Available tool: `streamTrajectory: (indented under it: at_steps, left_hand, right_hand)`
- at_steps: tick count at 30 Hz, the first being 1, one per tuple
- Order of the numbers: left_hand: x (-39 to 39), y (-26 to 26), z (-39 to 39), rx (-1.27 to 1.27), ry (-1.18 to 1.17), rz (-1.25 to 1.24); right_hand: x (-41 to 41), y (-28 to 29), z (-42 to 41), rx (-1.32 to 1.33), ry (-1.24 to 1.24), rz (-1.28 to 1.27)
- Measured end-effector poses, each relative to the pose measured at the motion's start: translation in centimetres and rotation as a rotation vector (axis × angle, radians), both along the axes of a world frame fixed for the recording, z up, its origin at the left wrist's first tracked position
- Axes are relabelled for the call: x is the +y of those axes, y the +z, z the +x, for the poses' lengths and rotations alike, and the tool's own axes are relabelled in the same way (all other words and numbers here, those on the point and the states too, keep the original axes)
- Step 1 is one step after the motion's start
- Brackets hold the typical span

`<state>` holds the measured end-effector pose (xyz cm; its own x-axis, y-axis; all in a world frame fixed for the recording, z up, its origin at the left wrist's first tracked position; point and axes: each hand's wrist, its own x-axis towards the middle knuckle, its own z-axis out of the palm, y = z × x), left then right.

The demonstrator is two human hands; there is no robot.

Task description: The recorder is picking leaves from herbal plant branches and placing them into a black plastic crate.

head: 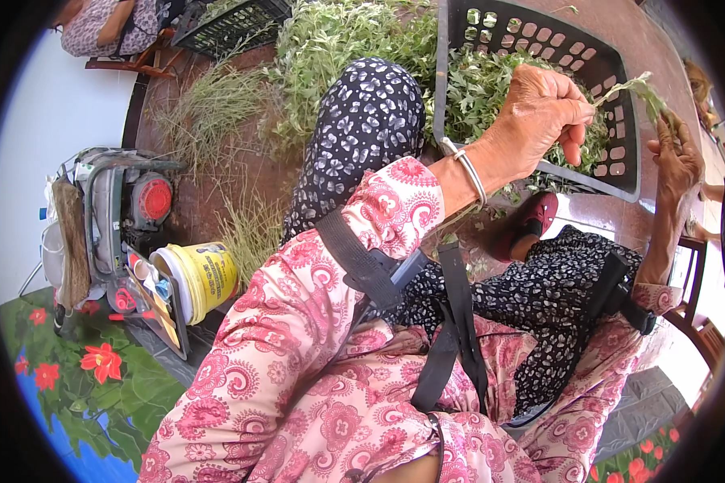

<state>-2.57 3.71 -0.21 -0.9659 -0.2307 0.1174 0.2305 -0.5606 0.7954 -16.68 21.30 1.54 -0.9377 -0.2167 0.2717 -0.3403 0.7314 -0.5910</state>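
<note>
Across the front of a black plastic crate [538,33] reaches my left hand [541,115], a bangle on its wrist. Its thumb and fingers pinch one end of a pale-stemmed leafy sprig [625,86]. At the far right my right hand [678,154] is raised beside the crate, its fingers closed around the sprig's drooping leafy part. The sprig spans the gap between both hands. Below, cut green leaves [483,84] lie in the crate, partly hidden by my left hand and forearm.
A large heap of leafy stalks [350,36] lies left of the crate, with bare stems [217,108] on the floor beyond my knee. A framed engine machine [121,193] and yellow bucket [208,278] stand left. Another person [109,27] sits near a second crate [232,27].
</note>
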Motion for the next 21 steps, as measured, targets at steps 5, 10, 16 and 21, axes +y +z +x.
streamTrajectory:
  at_steps: [5,10,16,21]
  left_hand:
    - [0.0,-0.2,0.0,-0.007,-0.049,0.101]
    - [0.2,-0.4,0.0,-0.007,-0.08,0.109]
    - [0.3,-0.6,0.1,-0.015,-0.108,0.081]
    - [0.5,-0.6,0.1,-0.013,-0.151,0.12]
  right_hand:
    - [-0.6,0.6,1.3,-0.238,0.22,-0.317]
    - [-2.1,1.5,3.2,-0.517,0.459,-0.636]
    - [-3.0,0.6,3.0,-0.577,0.512,-0.796]
    - [-2.7,0.7,2.9,-0.576,0.505,-0.824]
